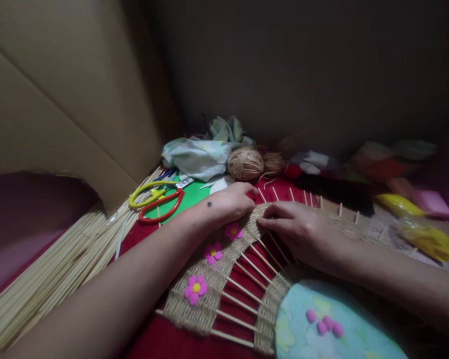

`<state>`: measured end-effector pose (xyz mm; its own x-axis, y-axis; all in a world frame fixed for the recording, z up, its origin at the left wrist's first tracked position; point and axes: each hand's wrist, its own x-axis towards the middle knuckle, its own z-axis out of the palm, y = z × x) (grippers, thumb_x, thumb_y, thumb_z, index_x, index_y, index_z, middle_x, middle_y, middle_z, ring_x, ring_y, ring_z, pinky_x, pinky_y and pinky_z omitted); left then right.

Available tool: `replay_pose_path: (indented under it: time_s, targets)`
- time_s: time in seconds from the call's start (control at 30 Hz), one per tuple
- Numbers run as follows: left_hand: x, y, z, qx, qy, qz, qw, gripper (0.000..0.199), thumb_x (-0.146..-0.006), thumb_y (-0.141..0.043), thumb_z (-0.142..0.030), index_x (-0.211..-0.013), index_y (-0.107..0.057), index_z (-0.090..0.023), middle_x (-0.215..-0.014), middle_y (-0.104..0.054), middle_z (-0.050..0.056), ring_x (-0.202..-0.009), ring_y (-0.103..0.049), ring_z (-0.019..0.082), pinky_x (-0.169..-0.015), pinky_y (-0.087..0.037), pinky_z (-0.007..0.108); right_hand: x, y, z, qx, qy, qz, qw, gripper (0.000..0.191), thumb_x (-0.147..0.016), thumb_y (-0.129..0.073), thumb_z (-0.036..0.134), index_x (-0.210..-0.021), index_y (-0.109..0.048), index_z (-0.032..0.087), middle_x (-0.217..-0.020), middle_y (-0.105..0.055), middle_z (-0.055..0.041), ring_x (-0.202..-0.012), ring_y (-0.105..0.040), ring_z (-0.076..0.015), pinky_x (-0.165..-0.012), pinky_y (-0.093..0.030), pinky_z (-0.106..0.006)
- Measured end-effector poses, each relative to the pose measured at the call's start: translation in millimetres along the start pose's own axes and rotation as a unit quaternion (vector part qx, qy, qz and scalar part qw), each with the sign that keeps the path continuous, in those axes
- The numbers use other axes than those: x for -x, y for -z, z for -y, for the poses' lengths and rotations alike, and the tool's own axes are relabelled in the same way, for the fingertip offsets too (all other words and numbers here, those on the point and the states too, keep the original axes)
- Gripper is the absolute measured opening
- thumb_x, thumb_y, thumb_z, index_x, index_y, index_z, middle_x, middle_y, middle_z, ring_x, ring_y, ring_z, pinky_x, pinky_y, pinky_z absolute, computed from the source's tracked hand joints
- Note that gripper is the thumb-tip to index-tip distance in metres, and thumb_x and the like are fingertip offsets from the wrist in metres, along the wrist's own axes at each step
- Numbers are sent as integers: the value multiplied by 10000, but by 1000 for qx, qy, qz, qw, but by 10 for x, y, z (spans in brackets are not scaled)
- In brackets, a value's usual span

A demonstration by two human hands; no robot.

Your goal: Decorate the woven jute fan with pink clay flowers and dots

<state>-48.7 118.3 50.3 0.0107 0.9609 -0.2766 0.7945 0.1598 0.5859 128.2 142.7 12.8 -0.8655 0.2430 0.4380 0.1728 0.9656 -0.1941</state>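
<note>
A fan-shaped piece of woven twine and thin sticks (194,311) lies on red cloth, with pink flowers (196,287) with yellow centres along its left band. Its lower right part is a rounded panel of light blue printed fabric (344,306) bearing several small pink balls (322,327). My left hand (236,202) rests at the outer edge of the woven band, fingers bent down. Close by on the right, my right hand (292,224) has its thumb and fingertips brought together over the band's inner side. Whatever either hand's fingertips hold is too small to make out.
Scissors with yellow and red handles (160,202) lie on a green sheet (198,192) at the left, beside a bundle of long sticks (60,264). Twine balls (246,163) and crumpled fabric (198,157) sit behind. Yellow packets (426,239) are at the right. A cardboard panel (71,89) stands left.
</note>
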Motion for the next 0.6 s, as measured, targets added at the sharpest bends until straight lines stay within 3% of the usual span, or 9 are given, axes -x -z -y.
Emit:
replay_pose_path:
  time_s: [0.13, 0.27, 0.43, 0.53, 0.6]
  targets:
    - [-9, -5, 17, -6, -6, -1, 1000, 542, -701, -503, -139, -1240, -555, -156, -1167, -637, 78, -982, -591, 182, -783, -452, 236, 15, 8, 13, -9, 7, -13, 1000, 287, -901, -404, 99, -926, -688, 132, -882, -665, -134, -790, -623, -191, -677, -528, -313]
    - [-5, -1, 36, 7, -10, 3, 1000, 534, -699, -507, -179, -1230, -562, -166, -1167, -637, 74, -961, -593, 185, -778, -455, 243, 31, 83, 42, -73, -40, -18, 996, 322, -874, -419, 50, -1051, -666, 157, -992, -675, -117, -887, -644, -183, -758, -537, -300]
    - [13, 15, 32, 26, -10, -1, 1000, 559, -686, -499, -190, -1240, -562, -157, -1154, -638, 86, -983, -585, 197, -791, -445, 249, 33, 307, 108, -108, -84, -21, 990, 246, -865, -473, 106, -937, -695, 186, -895, -675, -74, -797, -642, -158, -673, -530, -259]
    - [23, 26, 11, 34, -9, 1, 999, 559, -677, -499, -177, -1229, -578, -143, -1137, -646, 87, -987, -580, 194, -795, -438, 240, 76, 477, 182, -123, -101, 13, 987, 191, -857, -511, 144, -887, -694, 186, -811, -657, -60, -715, -624, -151, -593, -508, -244]
    - [19, 25, 7, 43, 0, 6, 999, 555, -673, -502, -170, -1220, -588, -137, -1074, -667, 81, -926, -595, 192, -748, -443, 244, 129, 583, 253, -153, -119, 72, 978, 182, -849, -518, 136, -841, -690, 196, -746, -643, -37, -659, -609, -139, -550, -492, -228]
